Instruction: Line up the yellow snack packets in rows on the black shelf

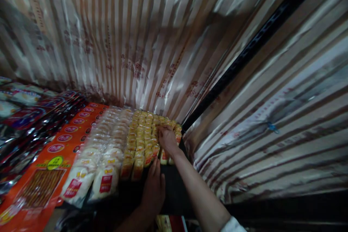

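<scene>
Rows of small wrapped yellow bread packs point(140, 141) stand on a dark shelf point(174, 185). My left hand point(154, 185) is at their front edge, its fingers stretched out and close together, with the tips against the front packs. Farther back, my right hand point(168, 139) reaches over the rightmost rows. Its fingers bend down among the packs; the fingertips are hidden, and I cannot make out what they grip. Just left of the yellow rows are white round breads in clear wrap with red labels point(106, 183).
Orange snack packets point(65, 137) lie in a row farther left, beside dark shiny packets point(40, 127). Striped plastic sheeting point(130, 43) hangs behind and to the right. A black slotted post point(239, 61) slants up beside the right end of the shelf.
</scene>
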The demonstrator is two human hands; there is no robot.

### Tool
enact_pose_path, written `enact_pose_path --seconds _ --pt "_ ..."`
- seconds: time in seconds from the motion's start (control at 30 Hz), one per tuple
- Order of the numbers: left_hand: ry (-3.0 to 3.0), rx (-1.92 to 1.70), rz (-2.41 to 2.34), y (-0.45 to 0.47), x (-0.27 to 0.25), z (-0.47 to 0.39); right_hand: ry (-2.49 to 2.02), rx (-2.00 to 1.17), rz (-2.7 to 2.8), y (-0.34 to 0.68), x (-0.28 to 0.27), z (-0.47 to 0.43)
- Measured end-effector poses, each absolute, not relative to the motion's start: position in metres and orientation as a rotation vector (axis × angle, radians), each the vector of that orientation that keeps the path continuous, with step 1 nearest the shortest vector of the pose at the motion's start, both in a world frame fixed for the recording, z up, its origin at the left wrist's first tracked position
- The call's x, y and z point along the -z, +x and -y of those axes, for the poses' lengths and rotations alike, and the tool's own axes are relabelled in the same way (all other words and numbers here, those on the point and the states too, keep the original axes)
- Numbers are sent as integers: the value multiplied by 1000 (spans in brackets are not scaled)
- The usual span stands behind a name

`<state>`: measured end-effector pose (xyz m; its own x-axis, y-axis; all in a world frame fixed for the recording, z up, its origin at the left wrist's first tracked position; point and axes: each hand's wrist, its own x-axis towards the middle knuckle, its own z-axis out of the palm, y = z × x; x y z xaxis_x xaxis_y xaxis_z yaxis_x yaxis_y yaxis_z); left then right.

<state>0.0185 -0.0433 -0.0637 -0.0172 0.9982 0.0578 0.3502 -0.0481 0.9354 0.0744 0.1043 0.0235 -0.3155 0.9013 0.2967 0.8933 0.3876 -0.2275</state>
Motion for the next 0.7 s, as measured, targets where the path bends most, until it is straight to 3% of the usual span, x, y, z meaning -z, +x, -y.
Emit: enact_pose_path --seconds 0.4,0.7 --pt "1467 -1113 -1467 21 69 42 -1504 -78 2053 83 -18 -127" --pt "1484 -1112 -1484 22 71 42 -1483 -92 2341 71 -15 -144"
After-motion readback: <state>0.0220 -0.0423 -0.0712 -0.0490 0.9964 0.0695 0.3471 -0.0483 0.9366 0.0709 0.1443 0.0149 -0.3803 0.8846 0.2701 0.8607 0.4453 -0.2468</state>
